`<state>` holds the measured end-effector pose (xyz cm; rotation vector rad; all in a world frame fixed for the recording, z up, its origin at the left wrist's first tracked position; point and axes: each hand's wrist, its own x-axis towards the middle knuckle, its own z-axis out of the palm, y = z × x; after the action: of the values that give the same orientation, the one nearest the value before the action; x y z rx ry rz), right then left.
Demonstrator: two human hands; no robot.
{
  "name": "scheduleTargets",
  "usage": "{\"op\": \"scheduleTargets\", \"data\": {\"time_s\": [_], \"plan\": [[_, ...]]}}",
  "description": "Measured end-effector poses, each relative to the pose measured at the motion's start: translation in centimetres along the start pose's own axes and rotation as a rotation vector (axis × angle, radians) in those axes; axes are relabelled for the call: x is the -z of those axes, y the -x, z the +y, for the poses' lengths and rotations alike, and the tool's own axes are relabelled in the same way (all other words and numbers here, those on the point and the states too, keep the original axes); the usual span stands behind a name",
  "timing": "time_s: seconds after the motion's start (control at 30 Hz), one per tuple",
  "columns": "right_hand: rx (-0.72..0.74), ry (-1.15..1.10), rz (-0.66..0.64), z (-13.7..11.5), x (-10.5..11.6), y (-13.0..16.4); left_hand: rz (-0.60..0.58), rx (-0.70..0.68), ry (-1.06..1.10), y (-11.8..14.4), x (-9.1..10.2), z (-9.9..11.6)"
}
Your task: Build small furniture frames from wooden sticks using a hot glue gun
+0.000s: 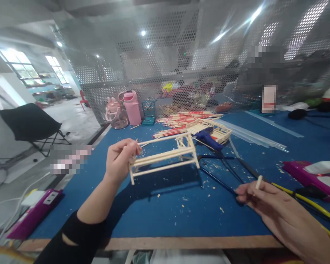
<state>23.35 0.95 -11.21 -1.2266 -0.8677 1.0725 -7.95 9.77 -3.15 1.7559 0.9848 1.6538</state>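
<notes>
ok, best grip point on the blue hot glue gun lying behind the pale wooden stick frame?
Probably the blue hot glue gun by its handle, coming from above and the right: it lies on its side on the blue table, and the left hand holding the pale wooden stick frame blocks the near-left side.

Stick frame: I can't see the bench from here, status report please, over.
Left hand holds the stick frame up off the blue table. Right hand pinches a short stick. Glue gun lies behind, apart.
</notes>
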Motion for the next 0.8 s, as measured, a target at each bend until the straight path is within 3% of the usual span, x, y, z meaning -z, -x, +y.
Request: {"op": "scheduleTargets", "data": {"time_s": [0.13, 0.27, 0.33, 0.43, 0.53, 0.6, 0.67, 0.73, 0.8], "plan": [[0.132, 0.025, 0.046, 0.5, -0.2, 0.3, -0.187, -0.268, -0.032, 1.8, -1.5, 1.0], [0.495, 0.256, -0.065, -2.3, -1.4, 1.4, -0.304, -0.335, -0.073, 3.3, -3.4, 0.0], [0.682, 0.309, -0.193, -4.9, -3.0, 1.8, -0.300, -0.380, -0.108, 3.5, -3.8, -0.5], [0.935, 0.269, -0.261, -7.7, -6.3, 1.3, -0.260, -0.506, -0.202, 3.4, -3.5, -0.8], [1.171, 0.118, -0.146, -7.9, -9.1, -0.7, -0.238, -0.722, -0.339, 2.7, -2.6, -0.9], [1.230, 0.040, 0.006, -6.8, -10.1, -2.4, -0.250, -0.862, -0.476, 2.2, -1.9, -1.1], [1.174, 0.043, 0.074, -5.5, -10.4, -3.9, -0.338, -0.916, -0.632, 1.9, -1.4, -1.4], [1.089, 0.056, 0.086, -4.5, -10.3, -4.7, -0.447, -0.843, -0.716, 1.6, -1.1, -1.8], [1.016, 0.052, 0.096, -4.2, -10.2, -5.0, -0.387, -0.663, -0.689, 1.4, -0.9, -1.9]]}}
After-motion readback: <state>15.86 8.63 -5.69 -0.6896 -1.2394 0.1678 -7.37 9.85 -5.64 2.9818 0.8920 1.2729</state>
